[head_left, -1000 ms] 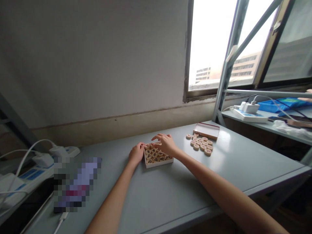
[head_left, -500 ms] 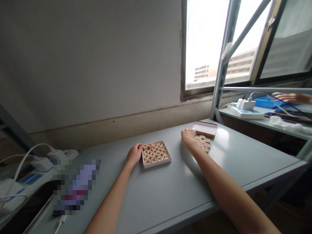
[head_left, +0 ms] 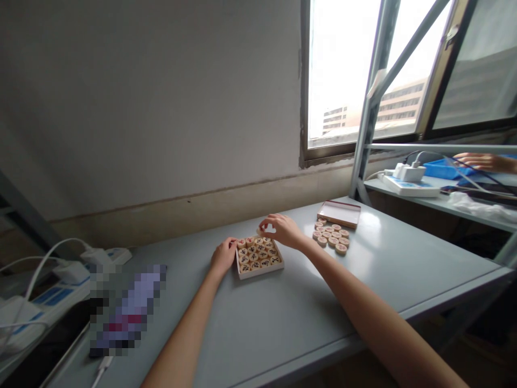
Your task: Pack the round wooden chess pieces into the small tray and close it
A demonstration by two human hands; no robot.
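Observation:
A shallow white box (head_left: 262,273) on the desk holds rows of round wooden Chinese chess pieces (head_left: 254,256), most with black characters and a couple with red ones at the back left. My left hand (head_left: 223,254) grips the box's left side near its back corner, fingers bent over the rim. Above the back edge of the box, my right hand (head_left: 286,230) pinches one xiangqi piece (head_left: 259,231) between thumb and fingers. Loose pieces with reddish characters (head_left: 332,236) lie in a cluster to the right, in front of the box lid (head_left: 339,212).
The grey desk (head_left: 315,323) meets a wall behind. A pixelated purple object (head_left: 133,302) and a power strip (head_left: 60,285) with cables are at left. Beyond a metal post, another person's hand (head_left: 480,160) is over a blue tray (head_left: 442,169).
My right hand has moved left from the loose pieces to the back of the box, carrying one piece. My left hand has stayed at the box's side.

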